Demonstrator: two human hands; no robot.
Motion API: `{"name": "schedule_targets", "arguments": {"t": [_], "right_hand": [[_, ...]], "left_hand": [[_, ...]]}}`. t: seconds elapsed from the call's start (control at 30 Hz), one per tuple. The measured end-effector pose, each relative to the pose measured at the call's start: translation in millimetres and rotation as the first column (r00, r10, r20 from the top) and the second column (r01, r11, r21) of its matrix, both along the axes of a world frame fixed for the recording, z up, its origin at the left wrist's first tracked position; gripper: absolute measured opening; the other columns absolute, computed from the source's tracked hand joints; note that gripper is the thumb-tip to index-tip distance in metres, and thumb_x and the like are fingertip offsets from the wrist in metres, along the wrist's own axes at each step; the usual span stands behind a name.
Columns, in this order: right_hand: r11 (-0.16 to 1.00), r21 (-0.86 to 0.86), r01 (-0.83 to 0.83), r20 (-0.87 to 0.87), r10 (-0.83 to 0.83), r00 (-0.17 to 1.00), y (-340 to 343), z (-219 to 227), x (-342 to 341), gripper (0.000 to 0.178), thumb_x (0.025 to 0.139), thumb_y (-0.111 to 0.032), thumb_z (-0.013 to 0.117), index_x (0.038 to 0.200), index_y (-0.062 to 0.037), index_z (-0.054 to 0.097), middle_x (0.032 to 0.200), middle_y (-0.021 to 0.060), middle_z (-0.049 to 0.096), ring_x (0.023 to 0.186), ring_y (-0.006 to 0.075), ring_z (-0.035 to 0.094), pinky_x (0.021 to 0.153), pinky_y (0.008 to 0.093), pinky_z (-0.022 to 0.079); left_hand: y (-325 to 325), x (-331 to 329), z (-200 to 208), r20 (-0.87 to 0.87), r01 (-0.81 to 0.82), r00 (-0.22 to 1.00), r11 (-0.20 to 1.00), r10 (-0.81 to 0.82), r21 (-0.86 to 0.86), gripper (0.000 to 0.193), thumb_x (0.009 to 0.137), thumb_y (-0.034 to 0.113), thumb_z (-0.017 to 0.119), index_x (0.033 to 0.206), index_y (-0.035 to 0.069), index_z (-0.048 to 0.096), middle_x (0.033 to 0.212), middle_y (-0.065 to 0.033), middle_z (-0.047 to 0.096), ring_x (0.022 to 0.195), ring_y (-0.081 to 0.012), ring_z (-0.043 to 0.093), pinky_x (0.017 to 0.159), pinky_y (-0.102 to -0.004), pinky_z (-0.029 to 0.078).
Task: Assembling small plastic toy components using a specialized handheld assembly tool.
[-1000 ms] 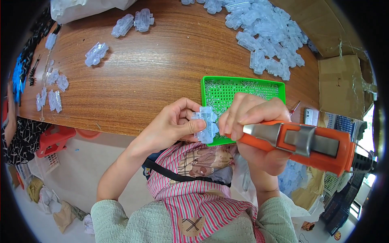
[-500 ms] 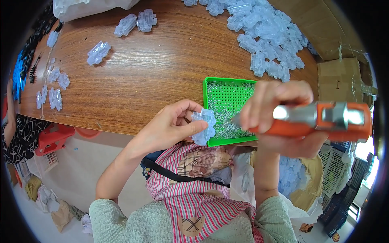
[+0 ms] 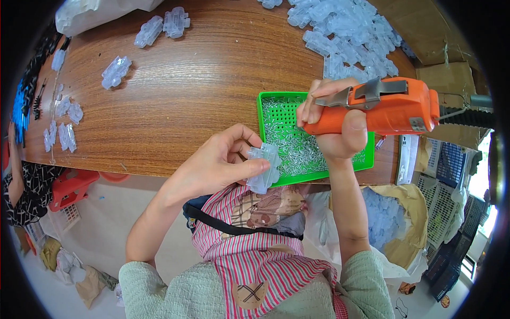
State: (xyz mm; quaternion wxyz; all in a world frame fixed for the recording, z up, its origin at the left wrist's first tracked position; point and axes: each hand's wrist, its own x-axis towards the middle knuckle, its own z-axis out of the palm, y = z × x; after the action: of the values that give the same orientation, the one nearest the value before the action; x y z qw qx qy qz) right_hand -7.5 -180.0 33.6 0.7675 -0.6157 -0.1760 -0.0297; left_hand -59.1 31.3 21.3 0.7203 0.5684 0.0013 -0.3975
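My left hand (image 3: 215, 159) pinches a clear bluish plastic part (image 3: 264, 167) between thumb and fingers, just off the near left corner of a green tray. Small silvery screws lie scattered in that perforated green tray (image 3: 370, 165). Over the tray's right half, my right hand (image 3: 332, 130) is wrapped round an orange power screwdriver (image 3: 390, 109) with a metal lever along its body. Its nose points left and down, and my fingers hide the tip. The tool and the plastic part are apart.
A heap of clear plastic parts (image 3: 350, 40) covers the far right of the brown table (image 3: 202, 80). Several loose ones (image 3: 116, 72) lie to the left. A black hose (image 3: 467, 118) trails from the screwdriver. A lined carton (image 3: 406, 228) of similar parts stands below right.
My right hand has swung the screwdriver up and slightly left, turning it so the lever shows on top. My left hand keeps the plastic part in nearly the same place.
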Motion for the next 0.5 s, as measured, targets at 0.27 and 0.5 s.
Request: {"name": "schedule_targets", "arguments": {"t": [0.27, 0.5], "right_hand": [[1.0, 0.011, -0.007, -0.021, 0.007, 1.0, 0, -9, -2, 0.061, 0.085, -0.058, 0.058, 0.097, 0.0013, 0.053, 0.066, 0.0081, 0.05, 0.062, 0.0156, 0.048, 0.049, 0.0304, 0.047], [0.939, 0.176, -0.294, 0.177, 0.264, 0.948, -10, 26, -3, 0.069, 0.09, -0.059, 0.052, 0.11, 0.0065, 0.052, 0.072, 0.0095, 0.053, 0.072, 0.0181, 0.051, 0.057, 0.0327, 0.051]], "left_hand": [[-1, -1, 1, -0.014, -0.023, 1.0, 0.999, 0.023, -0.022, 0.034, 0.086, 0.011, 0.071, 0.111, 0.0, 0.05, 0.089, -0.0018, 0.061, 0.077, -0.005, 0.057, 0.064, -0.0194, 0.047], [-1, -2, 3, -0.049, 0.007, 0.999, 1.0, -0.007, -0.015, 0.034, 0.087, 0.008, 0.069, 0.113, 0.003, 0.05, 0.096, -0.0023, 0.063, 0.083, -0.005, 0.059, 0.068, -0.0196, 0.048]]}}
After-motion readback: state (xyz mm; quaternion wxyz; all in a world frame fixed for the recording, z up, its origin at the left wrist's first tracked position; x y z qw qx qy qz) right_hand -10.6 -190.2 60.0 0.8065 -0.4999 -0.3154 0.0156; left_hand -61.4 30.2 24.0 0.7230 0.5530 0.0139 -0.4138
